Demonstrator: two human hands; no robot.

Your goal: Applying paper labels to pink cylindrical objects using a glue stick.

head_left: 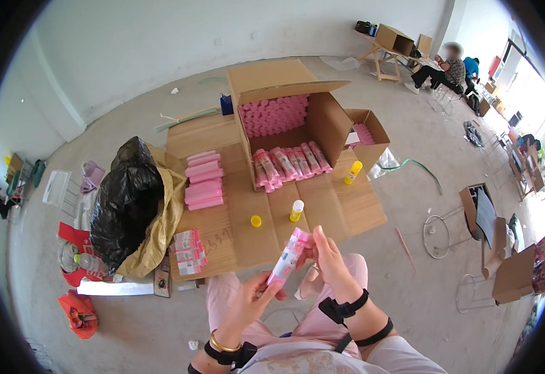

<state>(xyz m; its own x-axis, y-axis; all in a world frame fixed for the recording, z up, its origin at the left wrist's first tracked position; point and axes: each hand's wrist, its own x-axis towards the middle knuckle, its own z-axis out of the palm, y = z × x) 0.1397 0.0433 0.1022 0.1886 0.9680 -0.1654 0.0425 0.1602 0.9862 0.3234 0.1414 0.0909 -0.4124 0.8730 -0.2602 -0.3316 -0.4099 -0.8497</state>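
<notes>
A pink roll with a printed label (287,257) around it is held at a slant above my lap. The fingers of my left hand (255,299) are closed on its lower end. My right hand (331,260) has its fingers at the upper end, partly hidden behind the roll. On the table beyond stands an uncapped glue stick (296,212), with a yellow cap (256,221) lying left of it. Printed labels (189,252) are spread at the table's near left corner. Plain pink rolls (204,181) lie stacked farther back.
An open carton (331,118) holds many pink rolls, with labelled rolls (290,163) at its front. Another yellow glue stick (353,172) stands to their right. A smaller box (372,140) adjoins the carton. Left of the table sits a black-lined sack (126,206). People sit far right.
</notes>
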